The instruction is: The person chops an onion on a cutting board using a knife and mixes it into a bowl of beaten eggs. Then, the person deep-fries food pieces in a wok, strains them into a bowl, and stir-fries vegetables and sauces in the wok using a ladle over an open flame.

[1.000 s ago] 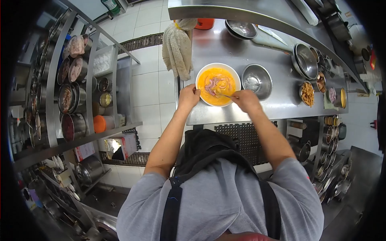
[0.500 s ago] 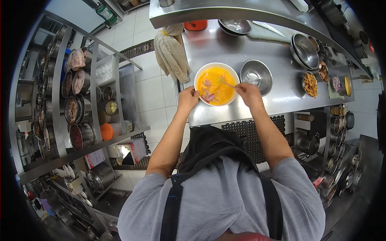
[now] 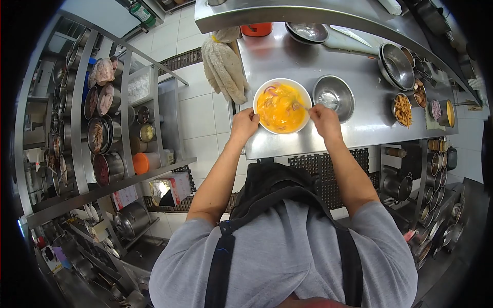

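Observation:
A white bowl [image 3: 256,102] stands on the steel counter, holding beaten egg [image 3: 280,110] with slices of purple onion in it. With fingers closed, my left hand [image 3: 245,124] grips the bowl's left rim. On the other side, my right hand [image 3: 324,121] is shut on the handle of a fork [image 3: 304,107], whose head dips into the egg; its tines are blurred or covered. Just right of the white bowl sits a steel bowl [image 3: 341,97] with a little residue inside, close behind my right hand.
Steel bowls [image 3: 395,66], a bowl of fries [image 3: 402,110] and a tin with yellow contents [image 3: 448,114] stand to the right. A knife [image 3: 352,35] lies on a cutting board at the back. A towel [image 3: 221,66] hangs at the left edge; a pot rack [image 3: 77,118] stands left.
The fork has moved to the right side of the bowl, and the egg and onion have swirled into a different pattern. The whole view has shifted slightly.

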{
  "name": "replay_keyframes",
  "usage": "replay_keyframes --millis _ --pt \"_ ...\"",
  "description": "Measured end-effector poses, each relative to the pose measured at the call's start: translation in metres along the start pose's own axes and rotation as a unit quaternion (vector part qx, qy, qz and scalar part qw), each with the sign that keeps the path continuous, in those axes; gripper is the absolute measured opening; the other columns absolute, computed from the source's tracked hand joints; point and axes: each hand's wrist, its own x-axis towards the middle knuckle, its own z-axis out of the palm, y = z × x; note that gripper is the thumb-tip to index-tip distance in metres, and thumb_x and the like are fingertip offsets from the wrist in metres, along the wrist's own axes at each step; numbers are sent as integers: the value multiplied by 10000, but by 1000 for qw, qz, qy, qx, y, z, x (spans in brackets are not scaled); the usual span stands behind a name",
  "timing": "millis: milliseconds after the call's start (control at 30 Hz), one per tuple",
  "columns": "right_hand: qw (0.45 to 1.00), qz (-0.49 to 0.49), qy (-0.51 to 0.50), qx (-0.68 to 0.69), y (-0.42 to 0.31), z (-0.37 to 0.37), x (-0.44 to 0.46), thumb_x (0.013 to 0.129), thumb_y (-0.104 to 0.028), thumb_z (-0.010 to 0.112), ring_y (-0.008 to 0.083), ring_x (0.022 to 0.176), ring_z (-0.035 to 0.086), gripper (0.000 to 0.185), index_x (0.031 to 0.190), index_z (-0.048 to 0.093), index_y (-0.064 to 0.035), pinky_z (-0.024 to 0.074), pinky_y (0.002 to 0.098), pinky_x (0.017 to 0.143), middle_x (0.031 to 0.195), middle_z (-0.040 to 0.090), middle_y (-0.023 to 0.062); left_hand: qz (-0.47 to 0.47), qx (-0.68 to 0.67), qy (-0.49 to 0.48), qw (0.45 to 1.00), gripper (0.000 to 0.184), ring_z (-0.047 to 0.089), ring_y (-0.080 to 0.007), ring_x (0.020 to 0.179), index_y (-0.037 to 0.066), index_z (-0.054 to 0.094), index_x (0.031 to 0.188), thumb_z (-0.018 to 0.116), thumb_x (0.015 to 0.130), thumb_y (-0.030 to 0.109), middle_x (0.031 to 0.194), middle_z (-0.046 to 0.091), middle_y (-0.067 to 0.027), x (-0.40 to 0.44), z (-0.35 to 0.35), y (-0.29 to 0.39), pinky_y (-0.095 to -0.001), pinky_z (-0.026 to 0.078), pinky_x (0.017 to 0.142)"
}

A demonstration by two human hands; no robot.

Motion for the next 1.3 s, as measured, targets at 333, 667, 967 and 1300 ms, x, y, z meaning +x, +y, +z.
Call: replay_keyframes --millis 333,667,967,1300 --pt "984 -104 -119 -76 -16 -1 -10 862 -233 627 365 822 646 183 885 685 -61 507 439 746 834 676 176 11 12 16 1000 278 677 -309 777 3 673 1011 638 823 205 855 693 -187 2 3 -3 -381 529 729" --pt "991 -53 -33 -115 -11 -2 1 862 -249 615 346 829 649 186 935 691 -95 506 446 776 827 681 159 25 -4 21 999 258 681 -317 769 -8 669 979 632 827 198 844 695 -189 1 2 -4 -382 528 722" --pt "961 -139 -111 -213 -39 -14 6 840 -207 599 319 843 658 146 880 692 -102 514 453 751 832 679 142 5 -19 14 1000 279 690 -297 770 -3 677 1015 631 829 200 842 702 -180 3 5 -5 -365 530 722" --pt "960 -175 -113 -187 -19 -10 -10 859 -166 548 329 809 667 181 929 679 -62 532 450 716 813 669 172 104 -92 143 980 174 668 -295 753 24 704 940 654 798 111 897 677 -183 -12 -36 46 -378 533 685"
